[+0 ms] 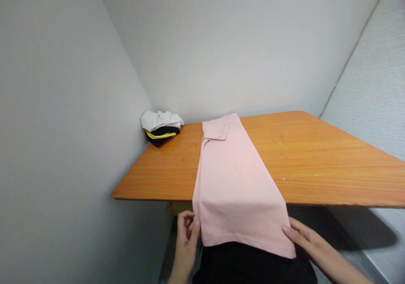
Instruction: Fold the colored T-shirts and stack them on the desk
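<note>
A pink shirt lies lengthwise over a wooden table, its far end by the back wall and its near end hanging past the front edge, above the person's black clothing. One small section near the far end is folded over flat on top, toward the left side. The left hand pinches the left edge of the hanging part between thumb and fingers. The right hand grips the opposite edge near the bottom corner, thumb on top and the other fingers partly hidden beneath the cloth.

At the far left corner of the table sits a small pile, close against the left wall: a crumpled white cloth on top, with a black cloth and a yellow cloth layered under it. The pile is well apart from both hands, with bare wood between it and the shirt. The left wall closes in that side of the table; a rough pale wall stands on the right. The shirt covers a strip of the tabletop and the front edge there. Under the table, beside the left hand, a yellowish object is partly hidden; I cannot tell what it is.
</note>
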`<state>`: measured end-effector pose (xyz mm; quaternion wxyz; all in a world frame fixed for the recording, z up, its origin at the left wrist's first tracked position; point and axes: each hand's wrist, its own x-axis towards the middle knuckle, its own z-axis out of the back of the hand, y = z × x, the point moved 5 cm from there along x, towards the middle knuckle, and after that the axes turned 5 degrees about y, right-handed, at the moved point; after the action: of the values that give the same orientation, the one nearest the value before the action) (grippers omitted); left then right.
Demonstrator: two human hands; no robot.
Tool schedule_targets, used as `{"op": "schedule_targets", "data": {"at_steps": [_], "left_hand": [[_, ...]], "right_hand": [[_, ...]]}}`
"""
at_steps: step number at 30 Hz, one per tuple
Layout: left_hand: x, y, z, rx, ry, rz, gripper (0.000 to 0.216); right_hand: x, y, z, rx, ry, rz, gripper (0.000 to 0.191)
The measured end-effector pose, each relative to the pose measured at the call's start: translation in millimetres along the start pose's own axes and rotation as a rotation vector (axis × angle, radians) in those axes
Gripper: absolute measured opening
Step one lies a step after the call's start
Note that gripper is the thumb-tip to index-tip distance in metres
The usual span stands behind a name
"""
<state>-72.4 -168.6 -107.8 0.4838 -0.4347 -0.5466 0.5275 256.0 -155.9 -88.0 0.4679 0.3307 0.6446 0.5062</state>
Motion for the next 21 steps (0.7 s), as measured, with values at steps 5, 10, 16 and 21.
{"op": "schedule_targets", "data": {"at_steps": [5, 10, 16, 21], "left_hand": [[6, -11, -12, 0.112, 0.113, -0.033, 0.026], [-1, -19, -16, 0.164, 0.118, -0.02, 0.037], [-11, -12, -20, 0.189, 0.034, -0.091, 0.041], [-8, 1, -21, 0.229, -0.006, -0.138, 0.046]], "right_hand": [[1, -13, 5, -0.282, -0.08, -0.074, 0.064], [5, 55, -9, -1.07, -0.13, 0.137, 0.053], [105, 200, -70, -1.204, -0.037, 0.764, 0.021], [238, 213, -105, -1.482, 0.076, 0.814, 0.032]]}}
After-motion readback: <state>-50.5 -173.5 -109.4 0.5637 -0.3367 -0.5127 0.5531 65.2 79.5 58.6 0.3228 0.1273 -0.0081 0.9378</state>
